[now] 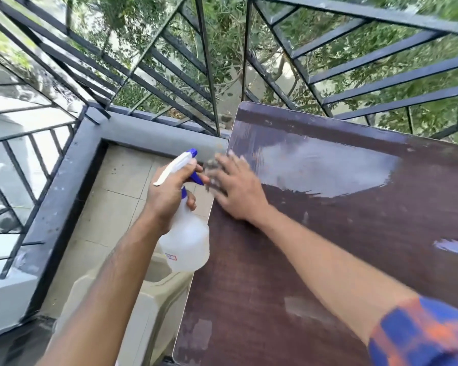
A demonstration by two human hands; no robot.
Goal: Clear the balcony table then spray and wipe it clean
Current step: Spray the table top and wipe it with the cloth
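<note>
Two hands are working at the near-left edge of the table, and nothing is sitting on its dark top, so the clearing part looks done. The left hand is clenching the neck of the spray bottle, a finger curling at the blue trigger, and it is holding the bottle just off the table's left edge, out over the tiled floor. The bottle's long axis is running upright with a slight lean, and the nozzle is pointing up and right toward the tabletop.

The right hand is lying flat, fingers spread, right at that left edge, pressing down on something grey, probably a cloth, bunched under the fingertips. That hand is the nearer one to the wet patch, which is glistening across the far part of the table, to the right of the hand. So the coming wipe, I'd judge, is heading rightward along the table from the edge.

Motion blur is smearing the right hand and the grey thing, so I can't say for sure what it is. A beige plastic chair is sitting beside the table, partly hidden behind the left arm, and the railing is standing beyond the table.
</note>
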